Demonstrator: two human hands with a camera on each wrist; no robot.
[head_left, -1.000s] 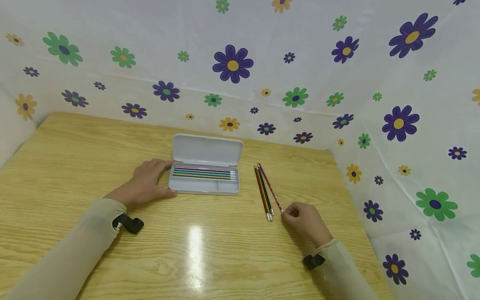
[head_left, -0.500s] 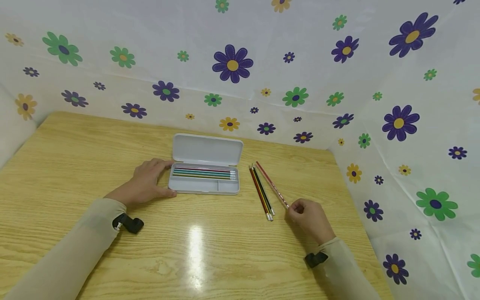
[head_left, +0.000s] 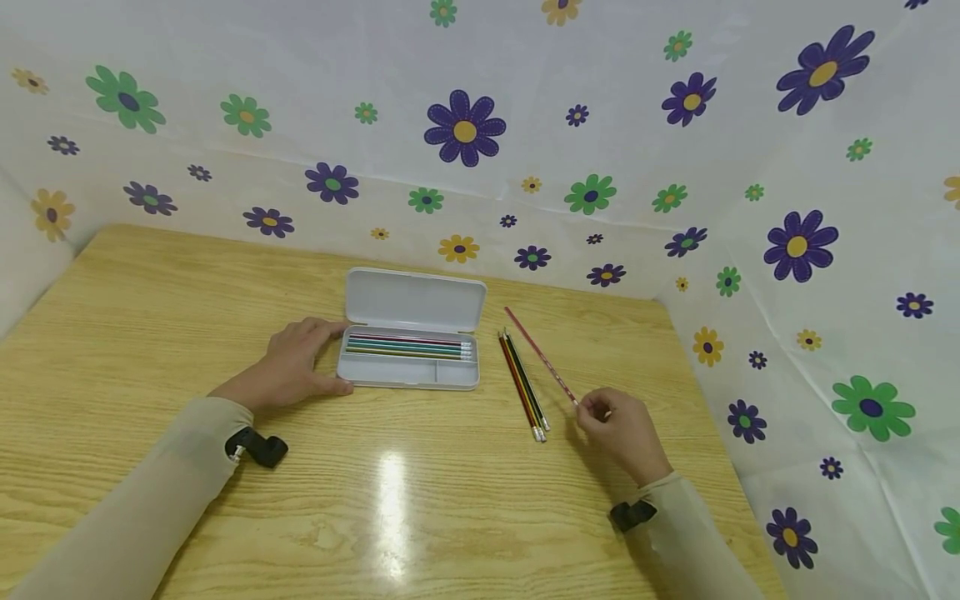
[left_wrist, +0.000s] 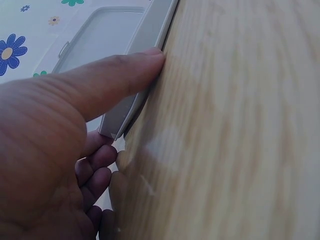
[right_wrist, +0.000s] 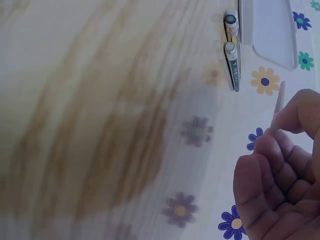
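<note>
An open pencil case [head_left: 393, 373] sits in the middle of the table, its lid [head_left: 415, 300] tipped back. Several pencils with white erasers [head_left: 408, 346] lie side by side in its far compartment. At its left end my left hand [head_left: 296, 367] grips it, thumb on the near corner and fingers at the far one; the left wrist view shows the thumb [left_wrist: 120, 75] along the case's side. My right hand [head_left: 621, 429] pinches a red patterned pencil [head_left: 542, 355] by its eraser end between thumb and forefinger. Its tip points away and to the left, above the table.
Several loose pencils [head_left: 523, 387] lie in a bundle between the case and my right hand, erasers toward me. A white flowered sheet [head_left: 300, 100] rises behind the wooden table [head_left: 322, 517] and along its right side.
My right hand has drawn the red pencil away from the bundle, slightly right and then up and away. The bundle's far ends have shifted a little left. My left hand and the case stay put.
</note>
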